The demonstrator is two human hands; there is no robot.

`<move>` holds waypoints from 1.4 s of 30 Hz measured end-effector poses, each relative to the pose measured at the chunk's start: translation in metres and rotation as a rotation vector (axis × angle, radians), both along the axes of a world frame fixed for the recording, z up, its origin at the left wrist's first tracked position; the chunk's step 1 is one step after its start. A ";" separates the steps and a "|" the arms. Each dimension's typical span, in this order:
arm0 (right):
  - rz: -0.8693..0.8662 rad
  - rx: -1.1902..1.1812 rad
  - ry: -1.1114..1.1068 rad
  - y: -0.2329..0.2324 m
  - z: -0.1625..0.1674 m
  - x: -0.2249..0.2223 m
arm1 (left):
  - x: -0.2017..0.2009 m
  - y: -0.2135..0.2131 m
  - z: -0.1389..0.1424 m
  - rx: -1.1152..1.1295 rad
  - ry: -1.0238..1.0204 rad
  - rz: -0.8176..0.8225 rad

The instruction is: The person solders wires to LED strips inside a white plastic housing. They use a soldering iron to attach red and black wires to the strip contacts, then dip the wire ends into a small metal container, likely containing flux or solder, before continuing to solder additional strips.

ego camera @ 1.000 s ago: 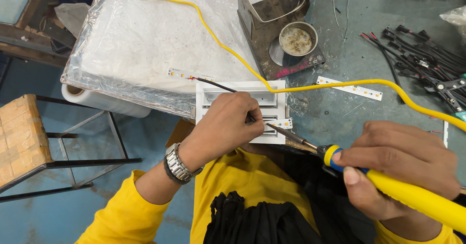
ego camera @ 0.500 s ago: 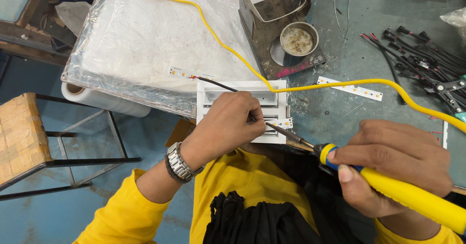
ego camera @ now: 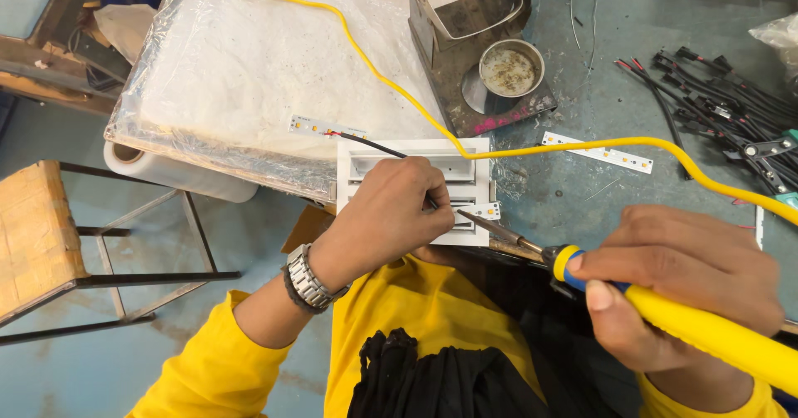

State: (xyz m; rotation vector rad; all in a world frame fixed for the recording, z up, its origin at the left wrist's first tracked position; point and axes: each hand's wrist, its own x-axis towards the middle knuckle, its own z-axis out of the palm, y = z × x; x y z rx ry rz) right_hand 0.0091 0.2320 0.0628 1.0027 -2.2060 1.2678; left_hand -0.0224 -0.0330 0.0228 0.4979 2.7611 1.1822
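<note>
Lower right, my right hand [ego camera: 690,289] wraps the yellow soldering iron [ego camera: 706,331], a stiff tool best held by its handle. Mid-frame, my left hand [ego camera: 395,218] pinches the thin, floppy black wire [ego camera: 374,145] over the white fixture [ego camera: 474,169] on the desk [ego camera: 582,77].

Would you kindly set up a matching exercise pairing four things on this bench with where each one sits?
1. soldering iron
2. wristwatch
3. round tin
4. white frame

a. on the metal stand
b. under the left hand
c. in the right hand
d. on the left arm

Pairs: 1-c, 2-d, 3-a, 4-b
</note>
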 end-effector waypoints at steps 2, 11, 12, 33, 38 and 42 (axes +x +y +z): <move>-0.001 -0.012 0.001 -0.003 0.001 0.000 | 0.000 0.000 0.000 0.003 -0.006 0.005; 0.030 -0.015 0.050 -0.005 -0.004 -0.005 | -0.002 0.000 -0.003 -0.017 0.034 -0.004; 0.029 -0.009 0.046 0.002 -0.007 -0.002 | -0.002 0.001 -0.003 -0.016 0.041 -0.004; -0.405 -0.041 -0.083 0.088 -0.034 -0.040 | -0.003 0.001 0.015 -0.112 -0.094 0.005; -0.432 -0.034 -0.077 0.092 -0.035 -0.024 | -0.004 0.000 0.020 -0.151 -0.163 -0.016; -0.425 -0.095 -0.113 0.090 -0.042 -0.012 | -0.006 -0.002 0.023 -0.159 -0.226 -0.021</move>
